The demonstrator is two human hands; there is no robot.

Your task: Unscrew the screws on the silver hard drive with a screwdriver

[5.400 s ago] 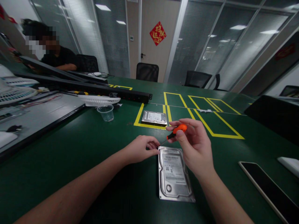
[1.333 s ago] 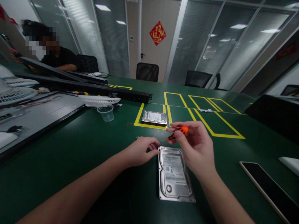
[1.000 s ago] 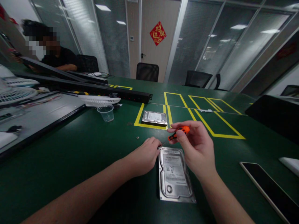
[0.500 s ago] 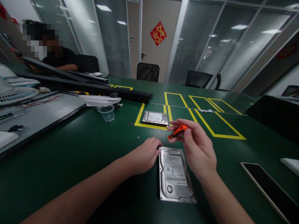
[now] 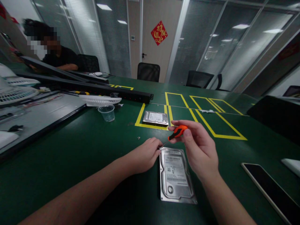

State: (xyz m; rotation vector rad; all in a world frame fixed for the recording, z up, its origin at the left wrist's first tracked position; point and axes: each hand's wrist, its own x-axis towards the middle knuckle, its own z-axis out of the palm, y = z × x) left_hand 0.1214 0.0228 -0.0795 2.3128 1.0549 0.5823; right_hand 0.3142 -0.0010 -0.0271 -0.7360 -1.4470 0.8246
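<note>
One silver, labelled drive (image 5: 177,175) lies flat, right fingers (image 5: 189,139) clamping an orange screwdriver (image 5: 179,132), grip of left fingers (image 5: 154,144) unclear.

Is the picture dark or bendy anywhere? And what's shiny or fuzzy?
Head view: dim, with the table darkest just below the left arm; head view: bright light patches show on the glass walls, which lean outward toward the picture's sides; head view: the nearer hard drive gleams, but its small print is too soft to read.
</note>
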